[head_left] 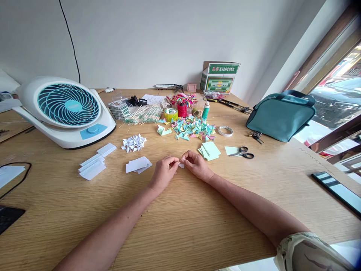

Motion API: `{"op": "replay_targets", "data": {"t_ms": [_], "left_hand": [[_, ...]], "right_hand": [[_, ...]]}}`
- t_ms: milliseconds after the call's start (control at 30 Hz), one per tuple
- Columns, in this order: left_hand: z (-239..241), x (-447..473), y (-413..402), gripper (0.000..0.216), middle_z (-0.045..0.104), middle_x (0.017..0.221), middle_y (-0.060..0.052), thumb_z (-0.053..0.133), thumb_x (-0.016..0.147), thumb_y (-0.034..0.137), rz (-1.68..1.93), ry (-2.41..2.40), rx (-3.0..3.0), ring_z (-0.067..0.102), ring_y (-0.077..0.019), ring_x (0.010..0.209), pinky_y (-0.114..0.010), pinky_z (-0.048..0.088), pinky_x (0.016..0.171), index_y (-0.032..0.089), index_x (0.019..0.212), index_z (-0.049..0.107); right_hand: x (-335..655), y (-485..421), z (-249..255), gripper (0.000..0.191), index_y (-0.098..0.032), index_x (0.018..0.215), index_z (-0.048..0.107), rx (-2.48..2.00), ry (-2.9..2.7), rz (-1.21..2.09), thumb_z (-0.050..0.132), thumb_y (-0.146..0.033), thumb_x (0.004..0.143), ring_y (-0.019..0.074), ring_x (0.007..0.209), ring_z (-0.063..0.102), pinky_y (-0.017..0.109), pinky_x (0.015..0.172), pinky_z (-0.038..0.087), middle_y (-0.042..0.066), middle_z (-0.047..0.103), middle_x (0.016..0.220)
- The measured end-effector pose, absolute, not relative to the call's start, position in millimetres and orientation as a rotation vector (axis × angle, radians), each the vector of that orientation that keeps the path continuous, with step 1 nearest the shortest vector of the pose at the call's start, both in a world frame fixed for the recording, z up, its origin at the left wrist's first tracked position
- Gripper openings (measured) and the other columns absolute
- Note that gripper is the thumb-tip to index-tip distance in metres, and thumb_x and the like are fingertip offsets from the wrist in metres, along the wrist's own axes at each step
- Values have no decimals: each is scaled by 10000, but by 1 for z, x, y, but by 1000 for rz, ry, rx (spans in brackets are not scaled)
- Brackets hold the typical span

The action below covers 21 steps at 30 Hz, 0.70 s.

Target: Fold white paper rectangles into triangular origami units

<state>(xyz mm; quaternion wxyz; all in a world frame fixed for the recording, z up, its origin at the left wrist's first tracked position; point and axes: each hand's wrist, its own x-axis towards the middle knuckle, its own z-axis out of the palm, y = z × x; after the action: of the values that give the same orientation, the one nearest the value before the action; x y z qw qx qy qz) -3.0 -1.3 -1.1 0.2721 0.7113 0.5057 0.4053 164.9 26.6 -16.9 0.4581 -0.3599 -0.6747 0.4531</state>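
My left hand and my right hand meet over the wooden table, fingers pinched together on a small white folded paper piece held between them. Just left of my hands lies a small stack of white paper slips. Behind it sits a heap of white folded triangles. A pile of green paper rectangles lies right of my right hand. Farther back is a heap of coloured folded triangles.
A white and teal fan stands at the left, more white slips before it. Scissors, a tape ring, a teal bag and a phone lie right. A cardboard box, thread spools and sticks sit at the back.
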Motion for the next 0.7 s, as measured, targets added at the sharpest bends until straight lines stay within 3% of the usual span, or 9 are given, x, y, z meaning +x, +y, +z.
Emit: {"op": "replay_targets", "data": {"t_ms": [300,700], "left_hand": [[-7,-5,6,303,529,655,3,629,767,445,1177,1326,1438,492,-106,553,-229,520,456,145,723,621],[7,-7,5,425,539,653,5,780,578,494,1049,1190,1064,447,-65,566,-190,484,489,115,695,629]], "right_hand": [[163,25,-17,292,-201,867,545,-833,-1603,1181,661,-461,798,132,705,528,266,635,438,13,582,832],[164,29,-24,249,-194,813,571,-823,-1624,1133,629,-436,836,142,692,548,283,649,458,19,600,776]]}}
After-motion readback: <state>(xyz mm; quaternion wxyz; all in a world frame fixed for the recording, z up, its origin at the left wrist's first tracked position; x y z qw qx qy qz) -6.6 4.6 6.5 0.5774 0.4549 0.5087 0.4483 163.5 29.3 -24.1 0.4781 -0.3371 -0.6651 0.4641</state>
